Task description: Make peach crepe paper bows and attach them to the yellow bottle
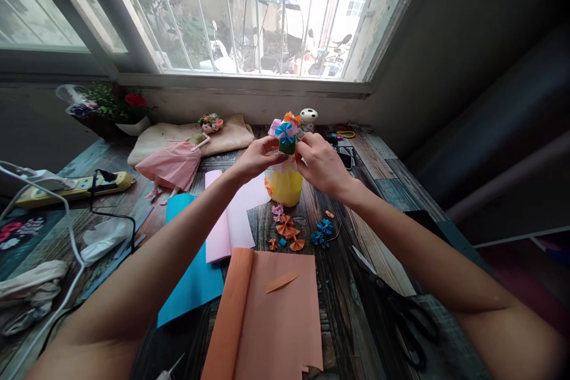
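Note:
A yellow vase-like bottle (pixel 285 186) stands on the wooden table (pixel 342 285) under the window. A bunch of folded paper flowers (pixel 285 129) in pink, blue and orange sticks out of its top. My left hand (pixel 258 157) is closed in a pinch at the left side of the bunch, touching the flowers. From the right, my right hand (pixel 321 164) has its fingers curled against the green base of the bunch. Loose orange, pink and blue paper flowers (pixel 294 231) lie on the table just in front of the bottle.
Orange (pixel 271 314), blue (pixel 191 279) and pink (pixel 231 219) paper sheets lie near me. Black scissors (pixel 401 314) rest at the right. A doll in a pink dress (pixel 176 160), a yellow power strip (pixel 75 188) with cables and a flower pot (pixel 111 107) occupy the left.

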Motion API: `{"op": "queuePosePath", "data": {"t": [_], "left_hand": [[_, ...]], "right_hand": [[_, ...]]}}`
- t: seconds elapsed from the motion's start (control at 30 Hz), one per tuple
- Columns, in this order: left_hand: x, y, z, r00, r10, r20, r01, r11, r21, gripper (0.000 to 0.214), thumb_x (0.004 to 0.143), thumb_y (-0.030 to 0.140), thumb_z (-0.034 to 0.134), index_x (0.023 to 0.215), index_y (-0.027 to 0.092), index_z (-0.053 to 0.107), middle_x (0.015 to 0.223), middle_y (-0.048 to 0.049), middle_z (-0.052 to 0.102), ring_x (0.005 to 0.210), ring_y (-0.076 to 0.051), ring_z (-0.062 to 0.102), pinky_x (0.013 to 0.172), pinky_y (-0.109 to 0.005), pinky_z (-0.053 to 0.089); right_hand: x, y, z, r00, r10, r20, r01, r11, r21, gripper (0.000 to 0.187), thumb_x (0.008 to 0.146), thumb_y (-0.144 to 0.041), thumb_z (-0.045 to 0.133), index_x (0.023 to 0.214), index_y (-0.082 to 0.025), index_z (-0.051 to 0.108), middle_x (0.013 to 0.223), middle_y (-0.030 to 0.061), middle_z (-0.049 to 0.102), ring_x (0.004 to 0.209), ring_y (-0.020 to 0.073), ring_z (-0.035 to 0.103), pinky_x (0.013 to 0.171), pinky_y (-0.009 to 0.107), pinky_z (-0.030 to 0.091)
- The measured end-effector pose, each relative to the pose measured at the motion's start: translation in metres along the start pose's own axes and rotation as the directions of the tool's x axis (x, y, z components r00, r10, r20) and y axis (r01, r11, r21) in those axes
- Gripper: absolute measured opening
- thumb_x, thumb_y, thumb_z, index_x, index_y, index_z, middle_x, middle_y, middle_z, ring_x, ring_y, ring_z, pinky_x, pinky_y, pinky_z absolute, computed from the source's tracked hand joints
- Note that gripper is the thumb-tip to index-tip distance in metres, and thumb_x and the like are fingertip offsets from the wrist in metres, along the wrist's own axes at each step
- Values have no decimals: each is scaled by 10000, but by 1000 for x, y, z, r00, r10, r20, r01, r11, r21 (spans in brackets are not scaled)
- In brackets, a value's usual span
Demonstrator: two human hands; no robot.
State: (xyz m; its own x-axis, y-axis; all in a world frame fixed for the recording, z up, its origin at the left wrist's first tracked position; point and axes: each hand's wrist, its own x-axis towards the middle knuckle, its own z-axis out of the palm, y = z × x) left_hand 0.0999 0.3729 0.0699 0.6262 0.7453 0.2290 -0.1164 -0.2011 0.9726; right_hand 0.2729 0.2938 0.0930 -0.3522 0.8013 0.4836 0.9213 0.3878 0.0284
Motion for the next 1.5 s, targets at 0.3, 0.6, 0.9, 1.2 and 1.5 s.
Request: {"op": "queuePosePath", "data": {"t": [0.3,0.6,0.9,1.2,1.5], "left_hand": [[-1,-3,3,1000,11,-21,-11,1000,-26,473,629,366,843,1013,133,695,1088,-125,712,1061,-295,627,918,-412,468],[-2,-2,4,1000,10,-29,-10,1000,-10,464,644,375,828,1017,137,689,1076,-123,710,1052,-289,629,914,-411,474],[-5,5,1,998,-23,63,23,1000,-5,557,632,322,828,1139,154,671,1145,-126,684,1119,-312,595,921,-425,478],[-4,7,6,1000,7,12,-7,1000,19,481,650,400,819,1032,132,702,1098,-124,702,1063,-287,619,928,-418,469],[-3,7,8,1000,8,15,-8,1000,30,452,687,367,789,1050,122,681,1121,-135,690,1071,-270,615,937,-400,459]], "right_hand": [[1,-5,2,999,40,-37,-39,999,25,68,859,-138,522,832,-167,577,946,137,571,911,284,501,714,374,403],[0,-6,2,997,48,-52,-46,998,54,75,858,-145,513,829,-176,575,936,118,568,907,266,494,696,354,377],[1,-4,4,998,49,-44,-47,998,43,71,875,-182,517,850,-169,582,967,129,567,928,278,502,715,371,388],[1,-5,3,996,49,-69,-40,992,122,80,865,-156,514,839,-188,583,950,121,560,925,281,495,749,388,420],[-5,6,9,989,87,-117,-41,936,351,71,824,-120,529,801,-186,542,911,86,529,884,231,526,789,361,463]]}}
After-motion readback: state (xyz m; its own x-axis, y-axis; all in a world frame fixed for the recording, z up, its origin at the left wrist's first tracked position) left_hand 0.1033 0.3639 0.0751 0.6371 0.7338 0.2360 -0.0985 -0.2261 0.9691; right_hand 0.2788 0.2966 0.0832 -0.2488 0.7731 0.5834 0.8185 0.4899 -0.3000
